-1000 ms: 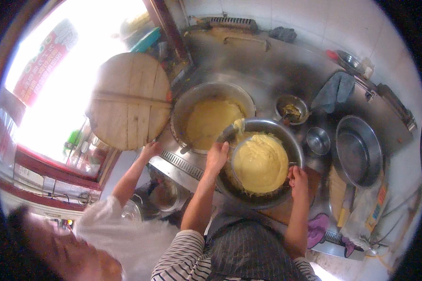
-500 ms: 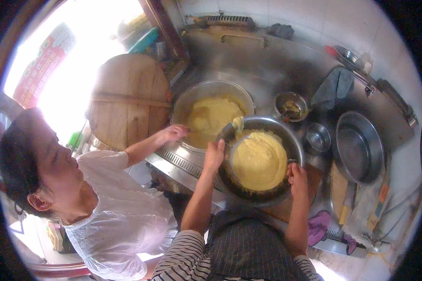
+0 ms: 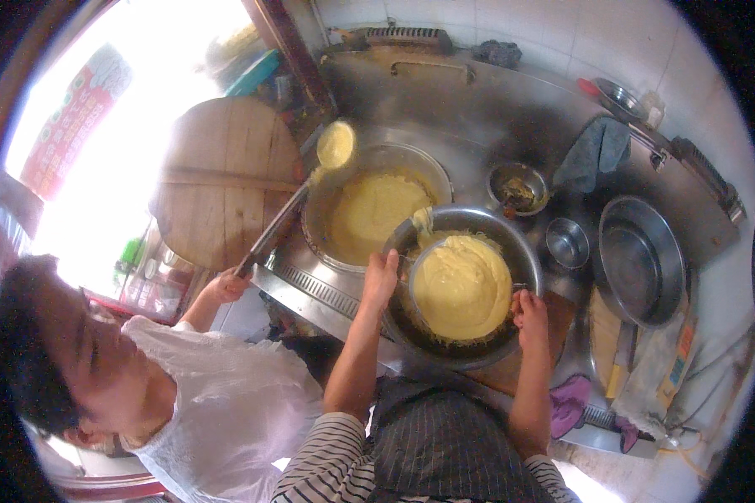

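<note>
A wide metal basin (image 3: 530, 243) is in front of me, and inside it sits a rounded vessel heaped with thick yellow batter (image 3: 463, 287). My left hand (image 3: 381, 275) is closed on the basin's left rim, thumb on top. At the right side, my right hand (image 3: 529, 317) is closed round a small handle of the inner vessel; that vessel's wall is mostly hidden by batter. Some batter clings to the basin's far-left rim. Just beyond stands a large pot (image 3: 438, 168) with yellow batter in it. Beside me a co-worker's hand (image 3: 226, 286) holds a long-handled ladle (image 3: 336, 144) coated with batter, raised over the pot's far-left edge.
A round wooden lid (image 3: 226, 142) leans at the left. Right of the pot are a small bowl with dark food (image 3: 516, 186), an empty small bowl (image 3: 567, 243) and a large metal basin (image 3: 642, 261). A knife (image 3: 619, 369), purple cloth (image 3: 569, 404) and grey cloth (image 3: 594, 155) are at the right.
The co-worker's hand has drawn back from the pot toward the lower left, and the batter-coated ladle now shows raised in it. My hands and the basin have barely moved.
</note>
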`<act>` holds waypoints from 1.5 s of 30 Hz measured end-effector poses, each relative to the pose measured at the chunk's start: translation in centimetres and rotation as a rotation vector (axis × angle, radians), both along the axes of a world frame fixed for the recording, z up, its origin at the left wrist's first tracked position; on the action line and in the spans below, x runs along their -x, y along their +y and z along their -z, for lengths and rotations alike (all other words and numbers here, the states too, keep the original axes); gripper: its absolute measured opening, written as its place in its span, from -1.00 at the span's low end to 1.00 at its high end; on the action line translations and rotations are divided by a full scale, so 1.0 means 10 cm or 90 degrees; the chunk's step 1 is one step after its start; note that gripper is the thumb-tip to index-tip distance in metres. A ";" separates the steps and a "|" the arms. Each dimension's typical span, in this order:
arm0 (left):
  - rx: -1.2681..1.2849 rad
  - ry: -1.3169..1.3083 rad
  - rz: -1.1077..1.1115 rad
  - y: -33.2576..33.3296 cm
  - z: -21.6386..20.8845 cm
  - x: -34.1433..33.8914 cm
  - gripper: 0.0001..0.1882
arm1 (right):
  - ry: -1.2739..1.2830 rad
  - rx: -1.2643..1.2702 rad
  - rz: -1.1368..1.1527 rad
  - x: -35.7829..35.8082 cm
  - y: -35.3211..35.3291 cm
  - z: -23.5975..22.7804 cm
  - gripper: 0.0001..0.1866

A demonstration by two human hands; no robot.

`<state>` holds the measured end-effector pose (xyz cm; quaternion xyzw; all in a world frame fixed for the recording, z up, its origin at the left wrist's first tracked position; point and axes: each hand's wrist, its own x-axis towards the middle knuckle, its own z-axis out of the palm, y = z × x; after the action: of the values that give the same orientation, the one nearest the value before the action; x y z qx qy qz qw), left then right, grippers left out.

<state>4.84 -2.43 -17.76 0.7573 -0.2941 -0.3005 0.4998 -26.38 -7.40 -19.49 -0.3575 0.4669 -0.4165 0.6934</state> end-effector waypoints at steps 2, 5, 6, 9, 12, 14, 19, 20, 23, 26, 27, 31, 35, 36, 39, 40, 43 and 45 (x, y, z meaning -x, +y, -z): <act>0.016 0.037 -0.016 -0.02 0.00 0.04 -0.62 | 0.005 -0.005 0.010 0.01 0.00 0.02 -0.73; 0.021 0.056 -0.011 -0.03 0.05 0.02 -0.70 | -0.013 -0.034 0.032 0.01 0.00 0.02 -0.76; 0.020 0.056 -0.004 -0.03 0.06 -0.01 -0.73 | -0.024 -0.047 0.041 -0.01 0.01 0.01 -0.78; 0.053 0.102 -0.011 -0.01 0.07 0.00 -0.77 | 0.007 -0.017 0.061 -0.06 0.07 -0.11 -0.78; 0.104 0.161 -0.019 -0.02 -0.01 0.12 -0.81 | 0.032 0.007 0.017 0.05 0.03 -0.14 -0.77; 0.046 0.004 0.070 0.03 0.29 -0.21 -0.89 | -0.023 -0.004 0.003 0.03 0.02 -0.02 -0.76; 0.119 0.124 0.018 0.00 0.12 -0.04 -0.88 | 0.049 -0.014 0.087 -0.04 0.01 -0.09 -0.75; 0.085 0.060 0.041 0.02 0.09 -0.07 -0.89 | 0.043 0.011 0.032 -0.03 0.02 -0.11 -0.74; 0.053 0.014 0.039 0.05 0.00 -0.01 -0.88 | 0.053 -0.003 0.047 -0.04 0.04 -0.13 -0.74; 0.088 0.022 0.037 0.07 0.11 -0.04 -0.87 | 0.061 -0.019 0.026 -0.03 0.03 -0.07 -0.74; 0.111 0.033 0.035 0.07 0.21 -0.08 -0.87 | 0.080 -0.009 0.030 -0.03 0.04 -0.06 -0.74; 0.164 0.089 0.098 0.06 0.61 -0.37 -0.85 | 0.096 0.031 0.037 -0.07 0.08 -0.13 -0.73; 0.228 0.119 0.110 -0.05 0.45 -0.16 -0.86 | 0.097 0.016 0.033 0.01 0.02 -0.13 -0.72; 0.266 0.103 0.124 -0.07 0.31 -0.07 -0.85 | 0.101 0.022 0.037 0.04 0.01 -0.12 -0.72; 0.177 0.167 0.177 -0.07 0.18 -0.08 -0.86 | 0.109 0.033 0.049 0.05 0.00 -0.11 -0.71; 0.195 0.160 0.200 -0.05 0.21 -0.14 -0.86 | 0.105 0.035 0.054 0.01 0.02 -0.12 -0.71; 0.211 0.157 0.212 -0.03 0.26 -0.26 -0.88 | 0.101 0.041 0.048 -0.05 0.09 -0.21 -0.72; 0.172 0.180 0.147 -0.05 0.06 -0.13 -0.89 | 0.088 0.028 0.042 -0.02 0.08 -0.23 -0.73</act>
<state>6.12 -2.94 -18.33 0.5954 -0.3432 -0.4166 0.5951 -26.13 -6.60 -17.16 -0.3849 0.5158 -0.4232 0.6377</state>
